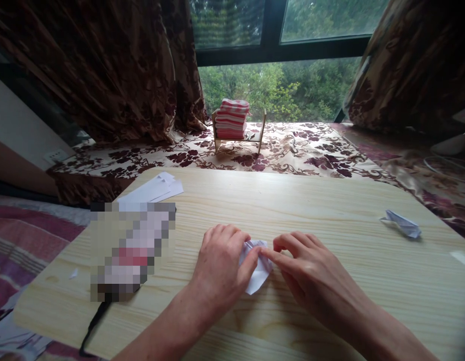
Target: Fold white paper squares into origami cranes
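Note:
A small folded piece of white paper (pixel 259 278) lies on the wooden tabletop between my two hands. My left hand (pixel 225 258) is closed over its left side, with the thumb pressing on top and the fingertips at its upper edge. From the right, the index fingertip of my right hand (pixel 305 263) touches the paper beside my left thumb. The other right fingers are bent and apart from the paper, and the thumb points down toward the table. Part of the paper is hidden beneath my left hand.
White paper strips (pixel 152 190) lie at the table's back left, near a blurred-out object (pixel 133 250) with a black cord (pixel 93 323). A folded paper piece (pixel 403 224) rests at right. Beyond the table (pixel 292 195), a small rack (pixel 261 131) holds striped cloths (pixel 231 120).

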Demonstrator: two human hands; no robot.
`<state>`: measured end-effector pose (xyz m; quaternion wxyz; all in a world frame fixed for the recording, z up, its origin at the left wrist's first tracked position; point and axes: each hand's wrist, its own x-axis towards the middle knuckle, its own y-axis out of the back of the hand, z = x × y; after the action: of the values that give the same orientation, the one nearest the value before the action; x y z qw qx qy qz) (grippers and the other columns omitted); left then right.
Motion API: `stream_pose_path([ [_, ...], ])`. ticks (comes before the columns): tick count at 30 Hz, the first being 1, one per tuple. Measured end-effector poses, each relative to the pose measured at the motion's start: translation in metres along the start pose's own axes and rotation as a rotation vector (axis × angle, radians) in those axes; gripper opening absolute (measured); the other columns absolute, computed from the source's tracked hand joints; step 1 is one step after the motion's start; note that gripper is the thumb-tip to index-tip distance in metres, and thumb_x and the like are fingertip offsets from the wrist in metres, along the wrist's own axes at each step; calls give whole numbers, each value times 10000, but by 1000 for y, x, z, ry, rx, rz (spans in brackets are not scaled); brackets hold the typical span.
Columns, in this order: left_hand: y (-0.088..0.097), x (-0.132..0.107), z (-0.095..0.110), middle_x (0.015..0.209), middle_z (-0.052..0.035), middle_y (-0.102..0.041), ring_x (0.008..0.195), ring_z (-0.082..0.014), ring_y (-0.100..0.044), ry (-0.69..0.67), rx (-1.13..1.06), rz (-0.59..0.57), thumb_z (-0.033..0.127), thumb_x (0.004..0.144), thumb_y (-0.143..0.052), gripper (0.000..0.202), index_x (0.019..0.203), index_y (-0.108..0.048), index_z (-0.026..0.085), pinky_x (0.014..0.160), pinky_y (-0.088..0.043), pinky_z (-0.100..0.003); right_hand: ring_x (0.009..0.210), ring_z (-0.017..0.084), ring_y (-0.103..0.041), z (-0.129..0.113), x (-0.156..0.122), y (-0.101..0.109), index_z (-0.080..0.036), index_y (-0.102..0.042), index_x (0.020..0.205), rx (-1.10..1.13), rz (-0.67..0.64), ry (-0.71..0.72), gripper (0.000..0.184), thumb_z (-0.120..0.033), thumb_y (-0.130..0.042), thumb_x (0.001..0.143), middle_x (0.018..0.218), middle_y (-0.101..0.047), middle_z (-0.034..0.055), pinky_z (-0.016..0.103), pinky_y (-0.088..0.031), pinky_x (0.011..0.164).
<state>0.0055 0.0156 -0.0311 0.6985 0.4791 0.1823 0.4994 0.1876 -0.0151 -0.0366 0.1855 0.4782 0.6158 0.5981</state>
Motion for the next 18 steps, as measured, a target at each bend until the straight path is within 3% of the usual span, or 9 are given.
stream_pose_path([
  [7, 2, 20, -1, 862, -24, -655, 878, -214, -549, 41, 39, -76, 262, 853, -528, 135, 802, -642, 211, 805, -369, -375, 761, 204, -501, 5, -1, -1, -196, -654, 1022, -7, -10, 25, 305, -45, -521, 794, 844, -610, 69, 330, -400, 682],
  [18, -3, 17, 2, 753, -17, -639, 813, -199, -541, 91, 36, -71, 244, 809, -569, 155, 671, -605, 185, 809, -341, -368, 759, 207, -508, 6, -1, 1, -214, -662, 1005, 3, -8, -6, 310, -37, -533, 786, 838, -611, 68, 330, -388, 687],
])
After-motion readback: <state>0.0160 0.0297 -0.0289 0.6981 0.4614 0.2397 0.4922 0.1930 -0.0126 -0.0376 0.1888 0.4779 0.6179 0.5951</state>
